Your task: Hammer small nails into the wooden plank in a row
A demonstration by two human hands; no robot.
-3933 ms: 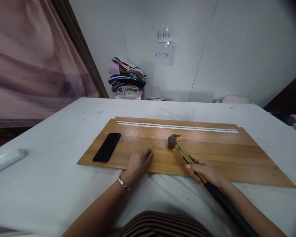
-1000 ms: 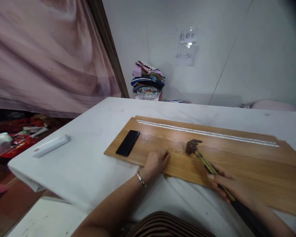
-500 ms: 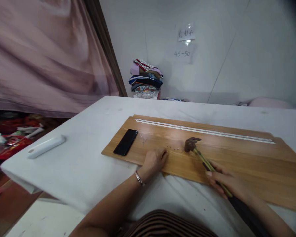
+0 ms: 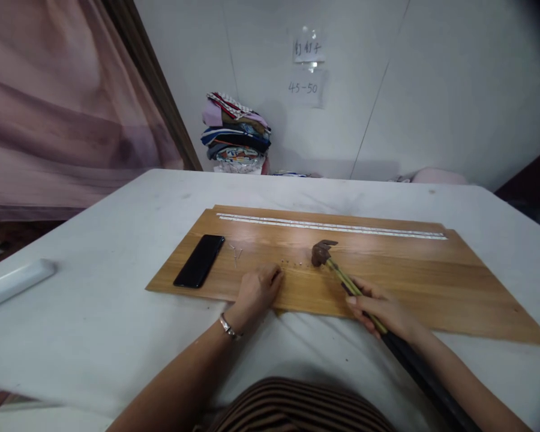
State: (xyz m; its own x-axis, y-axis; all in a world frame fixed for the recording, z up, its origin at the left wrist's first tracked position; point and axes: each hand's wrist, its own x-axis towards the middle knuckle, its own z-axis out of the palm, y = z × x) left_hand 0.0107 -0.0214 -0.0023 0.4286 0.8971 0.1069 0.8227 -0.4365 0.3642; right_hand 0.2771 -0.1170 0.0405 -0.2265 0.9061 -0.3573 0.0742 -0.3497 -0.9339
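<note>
A long wooden board (image 4: 387, 276) lies on the white table (image 4: 94, 288). My right hand (image 4: 380, 309) is closed round the yellow handle of a claw hammer (image 4: 321, 253), whose dark head rests on the board. My left hand (image 4: 256, 289) rests on the board's near edge with fingers curled, fingertips beside a short row of small nails (image 4: 292, 263) standing in the wood. Whether it pinches anything I cannot make out. A few loose nails (image 4: 236, 253) lie beside a black phone (image 4: 199, 268) at the board's left end.
A white strip (image 4: 333, 226) runs along the board's far edge. A white bar-shaped object (image 4: 13, 282) lies on the table at far left. Folded clothes (image 4: 236, 138) are stacked against the wall behind, under taped paper notes (image 4: 306, 66). A pink curtain (image 4: 49, 114) hangs left.
The camera has swung back to the right after looking left. Both hands, the hammer and the phone keep their places on the board.
</note>
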